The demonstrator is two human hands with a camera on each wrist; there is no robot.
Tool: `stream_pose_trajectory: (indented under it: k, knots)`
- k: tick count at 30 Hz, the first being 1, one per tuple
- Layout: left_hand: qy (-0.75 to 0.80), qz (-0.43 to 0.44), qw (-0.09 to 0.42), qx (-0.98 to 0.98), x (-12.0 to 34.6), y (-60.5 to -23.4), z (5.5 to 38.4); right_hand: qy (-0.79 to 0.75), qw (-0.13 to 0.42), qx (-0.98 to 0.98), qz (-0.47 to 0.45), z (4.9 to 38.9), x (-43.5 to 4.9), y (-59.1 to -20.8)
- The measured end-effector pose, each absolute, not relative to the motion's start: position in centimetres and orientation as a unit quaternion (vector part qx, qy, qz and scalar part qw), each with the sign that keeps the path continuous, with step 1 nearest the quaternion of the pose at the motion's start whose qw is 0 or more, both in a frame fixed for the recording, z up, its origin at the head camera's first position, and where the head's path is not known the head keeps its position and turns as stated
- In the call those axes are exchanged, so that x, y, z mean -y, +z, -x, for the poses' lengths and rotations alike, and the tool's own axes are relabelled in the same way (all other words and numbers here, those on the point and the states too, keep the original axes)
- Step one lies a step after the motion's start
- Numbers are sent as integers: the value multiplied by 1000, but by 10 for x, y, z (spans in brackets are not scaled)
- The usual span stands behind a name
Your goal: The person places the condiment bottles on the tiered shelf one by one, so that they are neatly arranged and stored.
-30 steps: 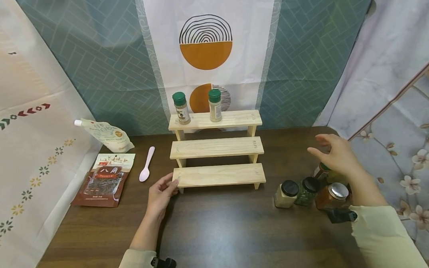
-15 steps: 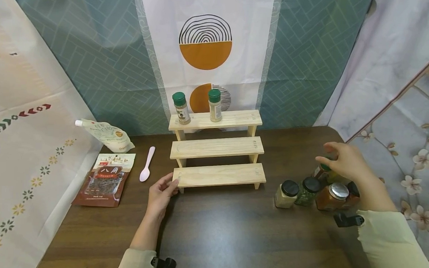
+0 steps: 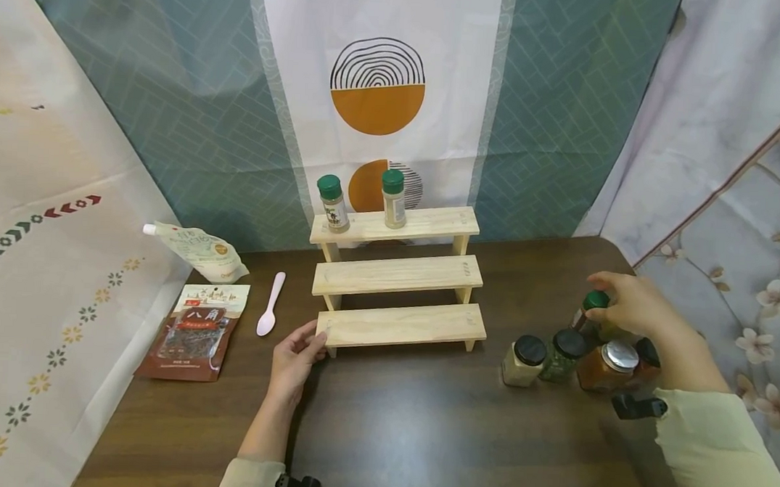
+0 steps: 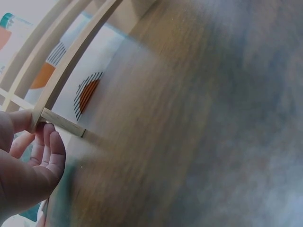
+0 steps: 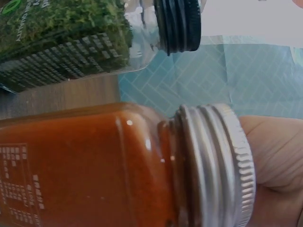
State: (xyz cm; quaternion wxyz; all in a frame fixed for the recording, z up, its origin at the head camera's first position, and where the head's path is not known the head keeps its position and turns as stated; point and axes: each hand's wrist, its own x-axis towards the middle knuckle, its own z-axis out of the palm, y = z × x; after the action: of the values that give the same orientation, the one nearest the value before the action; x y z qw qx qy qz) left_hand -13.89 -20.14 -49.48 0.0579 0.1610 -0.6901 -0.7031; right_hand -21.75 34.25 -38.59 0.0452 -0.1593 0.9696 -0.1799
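My left hand (image 3: 293,355) pinches the left end of the lowest step of a three-tier wooden shelf (image 3: 399,325), thumb on top and fingers curled beneath. At the right, my right hand (image 3: 638,309) has its thumb and index finger around the green cap of a spice bottle (image 3: 581,321). Beside that hand stand an orange-red spice jar (image 3: 598,372) with a silver lid, a jar of green herbs (image 3: 557,365) and a jar of pale powder (image 3: 518,371), both black-lidded. In the right wrist view the silver-lidded jar hides most of the right hand's fingers.
Two green-capped shakers (image 3: 335,213) stand on the top step. Left of the shelf are a pink spoon (image 3: 271,304), a brown star anise packet (image 3: 193,333) and a white-capped pouch (image 3: 203,253). Another dark-lidded jar (image 3: 648,356) stands by the right wrist. Patterned cloth (image 3: 551,134) hangs behind.
My right hand has moved right and lowered to the green cap of the spice bottle. My left hand keeps its hold on the shelf. The head view has shifted slightly.
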Motion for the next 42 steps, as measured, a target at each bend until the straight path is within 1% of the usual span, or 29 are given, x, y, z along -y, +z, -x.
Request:
stream_pose_trajectory:
  k: [2, 6, 9, 14, 19, 22, 28, 35, 39, 42]
  knots:
    - [-703, -162, 55, 690, 202, -496, 137, -183, 44, -967, 169, 217, -342, -388]
    - [-702, -161, 51, 692, 202, -497, 135, -181, 24, -963, 199, 216, -339, -393]
    - [-703, -161, 48, 691, 202, -497, 136, -184, 16, -961, 205, 217, -338, -395]
    - [-702, -158, 57, 692, 201, -499, 136, -181, 17, -961, 209, 219, -337, -397]
    - [-701, -157, 62, 693, 201, -501, 137, -184, 2, -957, 224, 219, -335, -398]
    - [-701, -158, 61, 693, 201, -499, 137, -192, -20, -955, 225, 221, -331, -395]
    - [-702, -156, 58, 692, 200, -497, 139, -210, -81, -947, 229, 224, -323, -389]
    - [-702, -158, 58, 691, 200, -496, 140, -236, -116, -937, 231, 228, -307, -369]
    - [-702, -162, 60, 691, 202, -496, 140, -243, -147, -930, 232, 234, -292, -358]
    - [-702, -161, 56, 691, 202, -495, 140, -254, -155, -926, 232, 238, -283, -352]
